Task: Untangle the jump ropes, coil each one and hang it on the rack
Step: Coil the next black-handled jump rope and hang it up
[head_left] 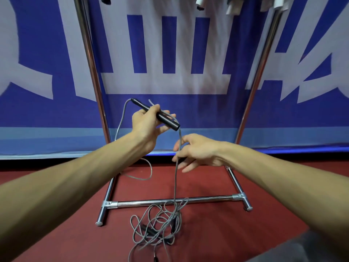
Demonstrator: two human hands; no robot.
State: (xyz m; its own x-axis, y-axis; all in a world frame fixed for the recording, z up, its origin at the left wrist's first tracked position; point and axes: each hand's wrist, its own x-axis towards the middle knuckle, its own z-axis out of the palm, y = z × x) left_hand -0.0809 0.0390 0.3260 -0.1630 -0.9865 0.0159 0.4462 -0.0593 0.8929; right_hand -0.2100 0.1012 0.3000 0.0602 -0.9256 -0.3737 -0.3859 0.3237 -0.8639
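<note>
The left hand [145,125] has its fingers [166,112] curled snugly around a black jump rope handle [155,114], which it holds up at a slant in front of the rack [175,201]. One gray cord [120,118] loops out of the handle's far end and drops down past the left wrist to the floor. The right hand [196,150] is lower and just to the right, fingers loosely half-open, pinching another gray strand [176,178] between thumb and forefinger. The other fingers are splayed out and not gripping anything. That strand runs straight down into the tangled pile of ropes [160,224] on the red floor [207,233], right by the rack's bottom crossbar, with a couple of dark handles buried in it.
</note>
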